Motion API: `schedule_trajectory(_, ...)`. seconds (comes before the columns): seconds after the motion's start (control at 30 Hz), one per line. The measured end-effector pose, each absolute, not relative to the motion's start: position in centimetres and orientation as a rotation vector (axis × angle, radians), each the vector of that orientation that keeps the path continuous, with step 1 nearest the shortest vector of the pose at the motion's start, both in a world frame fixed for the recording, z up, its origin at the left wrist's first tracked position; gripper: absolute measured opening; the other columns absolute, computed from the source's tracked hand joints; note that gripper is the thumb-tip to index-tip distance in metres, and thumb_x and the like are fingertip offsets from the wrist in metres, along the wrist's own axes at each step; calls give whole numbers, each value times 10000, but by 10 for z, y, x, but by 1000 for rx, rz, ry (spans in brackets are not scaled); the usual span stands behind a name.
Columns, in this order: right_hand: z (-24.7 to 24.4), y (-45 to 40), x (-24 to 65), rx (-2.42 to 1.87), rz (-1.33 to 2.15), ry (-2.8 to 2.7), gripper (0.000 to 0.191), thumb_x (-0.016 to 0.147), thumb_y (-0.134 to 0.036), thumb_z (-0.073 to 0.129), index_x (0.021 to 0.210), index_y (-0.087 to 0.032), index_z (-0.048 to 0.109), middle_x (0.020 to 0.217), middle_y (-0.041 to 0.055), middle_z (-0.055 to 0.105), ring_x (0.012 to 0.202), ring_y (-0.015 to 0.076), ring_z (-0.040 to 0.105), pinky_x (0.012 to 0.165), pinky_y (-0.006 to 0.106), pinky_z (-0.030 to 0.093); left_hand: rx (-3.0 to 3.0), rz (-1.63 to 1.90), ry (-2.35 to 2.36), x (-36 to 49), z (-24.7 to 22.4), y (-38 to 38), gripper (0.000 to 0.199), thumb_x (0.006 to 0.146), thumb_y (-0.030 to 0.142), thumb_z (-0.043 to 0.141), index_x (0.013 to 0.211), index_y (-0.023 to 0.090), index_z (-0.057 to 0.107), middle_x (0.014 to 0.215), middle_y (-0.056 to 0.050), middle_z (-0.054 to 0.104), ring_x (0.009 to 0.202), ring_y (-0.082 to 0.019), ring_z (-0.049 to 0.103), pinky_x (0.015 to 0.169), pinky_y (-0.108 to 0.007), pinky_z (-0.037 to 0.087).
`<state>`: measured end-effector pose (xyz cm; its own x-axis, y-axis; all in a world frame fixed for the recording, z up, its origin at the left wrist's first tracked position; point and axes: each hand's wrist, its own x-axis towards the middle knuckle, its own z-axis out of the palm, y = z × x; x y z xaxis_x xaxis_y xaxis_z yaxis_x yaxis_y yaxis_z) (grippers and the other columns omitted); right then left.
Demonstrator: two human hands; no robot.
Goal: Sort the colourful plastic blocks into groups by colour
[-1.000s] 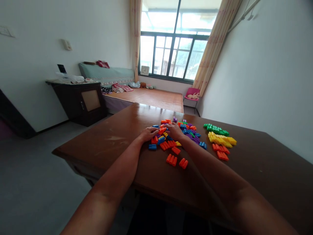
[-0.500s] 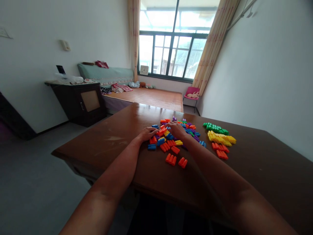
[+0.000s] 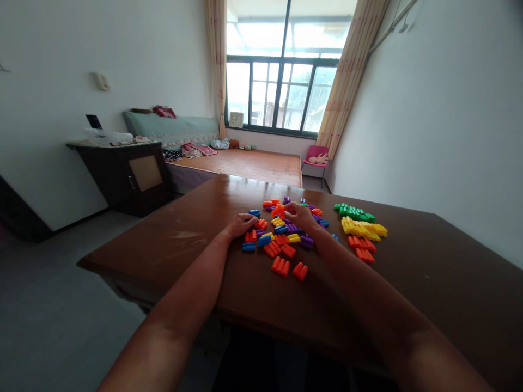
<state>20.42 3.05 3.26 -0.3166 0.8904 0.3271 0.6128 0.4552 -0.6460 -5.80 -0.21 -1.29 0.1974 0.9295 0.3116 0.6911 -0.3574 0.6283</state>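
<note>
A loose pile of ridged plastic toy blocks in orange, blue, yellow and purple lies on the brown table (image 3: 183, 234). My right hand (image 3: 300, 215) is over the far part of the pile, fingers closed on an orange block (image 3: 278, 210). At the pile's left edge rests my left hand (image 3: 240, 224), palm down with fingers stretched toward an orange block (image 3: 261, 224); whether they touch is too small to tell. A blue block (image 3: 254, 213) sits just beyond those fingers. Nearer me lie two separate orange pieces, one wider (image 3: 280, 265) and one narrower (image 3: 300, 270).
On the right of the table are rows of green blocks (image 3: 354, 212), yellow blocks (image 3: 363, 228) and orange blocks (image 3: 362, 248). Behind the table stand a bed (image 3: 261, 163), a dark cabinet (image 3: 143, 174) and a pink chair (image 3: 316, 153).
My right hand has taken hold of an orange block and lifted it slightly among the others. My left hand stays at the pile's left edge. The whole view has shifted a little.
</note>
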Motion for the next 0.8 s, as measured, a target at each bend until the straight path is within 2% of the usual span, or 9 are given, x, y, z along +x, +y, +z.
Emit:
schedule_trajectory(0.13, 24, 19, 251, -1071, 1203, -1725, 362, 686, -323, 703, 1006, -183, 610, 765, 6, 649, 715, 154, 637, 674, 294, 532, 2115, 942, 1523, -58, -11, -3, 467, 848, 525, 458, 914, 167, 750, 845, -53, 730, 778, -211, 655, 671, -271, 469)
schedule_trajectory(0.2, 20, 9, 269, -1054, 1368, -1635, 463, 626, -304, 749, 1052, -199, 600, 727, -17, 623, 666, 140, 629, 652, 289, 535, 2109, 945, 1521, -58, -11, -3, 464, 845, 526, 460, 909, 168, 747, 843, -50, 730, 781, -215, 655, 674, -275, 473)
schedule_trajectory(0.27, 16, 1, 282, -1059, 1425, -1613, 480, 591, -289, 775, 1034, -198, 614, 721, -20, 615, 652, 135, 624, 657, 291, 538, 2119, 943, 1524, -57, -9, -3, 456, 848, 521, 458, 901, 171, 746, 828, -46, 728, 766, -213, 653, 676, -283, 479)
schedule_trajectory(0.33, 14, -6, 288, -1021, 1422, -1597, 454, 583, -302, 786, 992, -193, 623, 782, 1, 636, 700, 147, 637, 689, 302, 541, 2150, 1011, 1539, -55, -7, -4, 436, 855, 498, 462, 897, 169, 744, 854, -55, 729, 792, -214, 650, 719, -298, 488)
schedule_trajectory(0.43, 12, -12, 286, -916, 1352, -1583, 438, 624, -358, 772, 1002, -209, 608, 935, 35, 660, 826, 175, 651, 743, 328, 542, 2271, 1231, 1536, -47, 2, -8, 379, 875, 442, 474, 904, 176, 742, 943, -75, 725, 925, -220, 629, 873, -333, 467)
schedule_trajectory(0.5, 11, -15, 278, -866, 1273, -1643, 422, 658, -378, 751, 1019, -217, 600, 956, 37, 665, 859, 180, 647, 758, 340, 538, 2354, 1326, 1467, -37, 9, -13, 350, 897, 412, 467, 940, 191, 735, 966, -72, 717, 982, -212, 609, 930, -339, 447)
schedule_trajectory(0.6, 11, -18, 263, -813, 1128, -1781, 382, 713, -370, 711, 1048, -223, 599, 949, 31, 675, 897, 186, 643, 789, 350, 528, 2408, 1311, 1307, -18, 15, -21, 341, 925, 386, 450, 1076, 208, 698, 1021, -66, 698, 1022, -196, 595, 939, -326, 454)
schedule_trajectory(0.7, 11, -23, 252, -817, 957, -1912, 341, 765, -337, 663, 1086, -236, 607, 1037, 34, 675, 970, 195, 633, 833, 356, 512, 2426, 1217, 1199, 0, 14, -28, 365, 911, 388, 497, 1207, 226, 637, 1119, -72, 667, 1059, -201, 587, 939, -327, 465)
schedule_trajectory(0.8, 9, -24, 252, -865, 834, -2004, 318, 798, -307, 621, 1109, -241, 612, 1061, 31, 678, 975, 196, 633, 826, 349, 511, 2410, 1158, 1136, 7, 11, -29, 374, 881, 390, 554, 1214, 239, 632, 1119, -62, 672, 1038, -204, 597, 930, -333, 474)
